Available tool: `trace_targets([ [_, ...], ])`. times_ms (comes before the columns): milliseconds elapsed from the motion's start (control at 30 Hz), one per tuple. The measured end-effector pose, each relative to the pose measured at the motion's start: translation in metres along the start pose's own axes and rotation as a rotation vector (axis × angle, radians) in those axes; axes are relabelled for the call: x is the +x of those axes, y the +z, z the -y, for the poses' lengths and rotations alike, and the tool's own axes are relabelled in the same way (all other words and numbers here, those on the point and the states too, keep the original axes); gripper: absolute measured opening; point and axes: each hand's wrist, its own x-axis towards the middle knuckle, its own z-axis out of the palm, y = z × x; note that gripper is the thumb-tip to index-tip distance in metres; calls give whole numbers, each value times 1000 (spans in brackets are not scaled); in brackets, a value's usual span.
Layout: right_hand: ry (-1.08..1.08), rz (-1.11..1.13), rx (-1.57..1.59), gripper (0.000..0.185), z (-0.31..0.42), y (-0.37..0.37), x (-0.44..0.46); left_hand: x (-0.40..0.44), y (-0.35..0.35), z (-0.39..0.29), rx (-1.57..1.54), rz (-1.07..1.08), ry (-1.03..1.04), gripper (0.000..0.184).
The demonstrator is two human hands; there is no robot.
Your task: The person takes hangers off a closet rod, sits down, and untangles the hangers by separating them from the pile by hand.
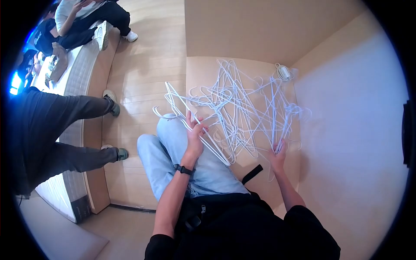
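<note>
My left hand (196, 136), with a black watch on its wrist, grips a few thin white clothes hangers (219, 155) over my thigh; some of its fingers are raised. Their hooks point to the left. On the right, my right hand (278, 155) is closed round the lower end of a bundle of white clothes hangers (274, 112). Between the two hands a tangled pile of white clothes hangers (223, 103) lies on a light wooden surface (199, 71). Where the right bundle ends and the pile begins, I cannot tell.
A white plug-like object with a coiled cord (284, 73) lies at the far right corner by the wall (346, 112). A black strap (252, 174) lies near my lap. At left, a person in dark trousers (73, 108) stands near a long low platform (97, 82); others sit beyond.
</note>
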Motion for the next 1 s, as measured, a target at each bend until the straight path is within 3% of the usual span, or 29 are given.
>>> trace_targets([
  [33,-1,0,0,65,9,-6,3,0,-1,1,-6,3,-1,82],
  [100,271,18,-71,68,27,-22,10,1,-2,2,-7,3,-4,82],
  [233,267,-60,-200,67,-9,-31,9,0,2,-1,11,-10,-16,83],
  [333,318,-51,-62,55,-22,-32,6,0,1,-1,11,-7,-16,82],
  [400,384,-59,205,41,-28,-32,7,0,2,-1,13,-15,-24,81],
  [500,426,-47,109,30,-33,-36,10,1,-1,0,39,-7,-34,78],
  [633,292,-153,64,23,-60,-26,12,1,-3,1,48,9,-35,75],
  [700,52,-291,-504,19,-49,-23,14,0,1,-1,20,-7,-35,77],
  [733,53,-291,-503,19,-33,-24,18,0,3,-2,-6,-22,-36,78],
  [833,-12,-228,-490,21,-1,-22,43,-1,3,-2,-20,-15,-37,78],
  [900,130,-105,-25,19,-25,-11,62,-2,5,-3,-10,-20,-47,78],
  [933,130,-110,-24,19,-43,-3,73,-2,6,-4,-1,-29,-51,79],
  [1000,331,-164,26,20,-61,11,95,-1,6,-4,-8,-23,-52,79],
])
